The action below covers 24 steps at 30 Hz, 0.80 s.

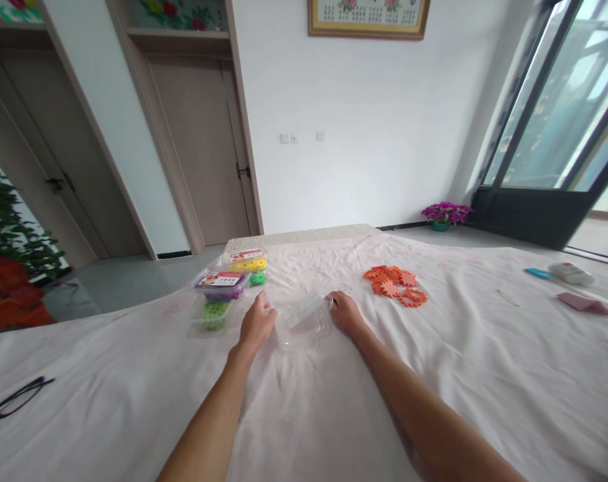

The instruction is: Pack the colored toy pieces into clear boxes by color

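Observation:
A clear plastic container point(300, 338), see-through with a pale whitish strip across its top, lies on the cloth between my two hands. My right hand point(346, 312) has its fingers closed on the container's upper right edge. At the left side, my left hand point(256, 324) is beside the container with thumb and forefinger apart; whether the thumb touches the rim I cannot tell. Left of it stand clear boxes: a purple-filled box point(222, 284) with a label on its lid, stacked over a green-filled box point(214, 314). Behind them is a yellow-filled box point(251, 260) above a green one point(257, 277).
A pile of orange gear-edged pieces point(392, 282) lies right of my right hand. Black-framed glasses point(17, 399) rest at the left. Toward the far right are a white packet point(571, 273), a blue item point(538, 273) and a pink item point(583, 302). A pale wrinkled cloth point(475, 375) covers the surface.

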Tool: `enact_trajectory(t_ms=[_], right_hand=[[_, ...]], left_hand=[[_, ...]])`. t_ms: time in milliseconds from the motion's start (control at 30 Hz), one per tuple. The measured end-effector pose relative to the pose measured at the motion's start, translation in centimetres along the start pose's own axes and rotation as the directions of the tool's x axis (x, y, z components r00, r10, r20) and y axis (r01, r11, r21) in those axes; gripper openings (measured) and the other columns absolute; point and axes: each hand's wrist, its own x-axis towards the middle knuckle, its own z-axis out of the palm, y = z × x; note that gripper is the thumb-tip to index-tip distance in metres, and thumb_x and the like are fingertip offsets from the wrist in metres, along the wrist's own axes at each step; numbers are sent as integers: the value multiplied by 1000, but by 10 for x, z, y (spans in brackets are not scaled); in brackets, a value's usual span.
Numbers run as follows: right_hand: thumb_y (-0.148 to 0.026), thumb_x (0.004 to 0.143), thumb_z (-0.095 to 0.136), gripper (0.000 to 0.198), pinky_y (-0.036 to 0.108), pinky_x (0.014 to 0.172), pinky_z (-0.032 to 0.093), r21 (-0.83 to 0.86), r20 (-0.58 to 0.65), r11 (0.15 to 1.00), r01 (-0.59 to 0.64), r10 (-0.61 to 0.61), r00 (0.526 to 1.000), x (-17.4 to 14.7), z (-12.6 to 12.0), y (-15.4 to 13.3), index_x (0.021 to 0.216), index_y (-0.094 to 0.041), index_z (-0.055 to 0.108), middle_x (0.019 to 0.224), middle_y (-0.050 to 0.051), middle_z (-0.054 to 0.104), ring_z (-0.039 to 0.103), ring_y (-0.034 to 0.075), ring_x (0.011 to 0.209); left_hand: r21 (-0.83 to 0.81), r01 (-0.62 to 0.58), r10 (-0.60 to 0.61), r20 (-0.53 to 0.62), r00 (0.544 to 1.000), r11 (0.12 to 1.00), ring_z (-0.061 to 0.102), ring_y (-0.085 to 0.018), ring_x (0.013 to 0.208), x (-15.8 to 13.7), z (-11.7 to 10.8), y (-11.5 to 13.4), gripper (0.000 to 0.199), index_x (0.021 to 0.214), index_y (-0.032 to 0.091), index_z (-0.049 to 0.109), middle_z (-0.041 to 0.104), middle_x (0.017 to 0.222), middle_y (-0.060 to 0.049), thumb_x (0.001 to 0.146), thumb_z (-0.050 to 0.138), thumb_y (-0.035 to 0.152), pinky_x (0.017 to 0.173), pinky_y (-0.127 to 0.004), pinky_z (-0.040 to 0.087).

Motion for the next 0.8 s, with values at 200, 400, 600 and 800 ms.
enact_trajectory(t_ms=[200,400,600,800], right_hand=[[-20,84,44,30,26,75,44,303,-68,950,-76,101,993,-2,-4,-2,104,-20,66,86,3,69,60,15,75],[-52,89,40,49,24,56,46,759,-75,643,-108,250,965,-12,-16,-5,114,-16,60,88,7,67,60,15,68],[-60,86,44,58,20,48,41,824,-29,553,-126,262,965,-19,-26,-17,127,-20,54,104,8,66,59,14,71],[-40,74,64,62,20,41,34,832,76,520,-191,234,969,-15,-30,-31,129,-16,53,85,5,68,54,11,57]], left_hand=[[-441,52,-20,75,997,896,58,-20,115,-7,18,-31,69,142,19,39,54,135,-16,82,58,48,90,-28,46],[-369,21,15,93,996,929,57,-22,116,-15,21,-30,70,142,19,40,54,136,-14,80,62,45,97,-32,44],[-319,-22,53,91,994,948,58,-23,115,-18,22,-30,71,144,18,38,52,139,-16,82,60,44,97,-33,44],[-292,-95,121,73,990,952,57,-22,116,-20,21,-32,61,138,20,45,47,143,-12,82,58,41,96,-31,44]])
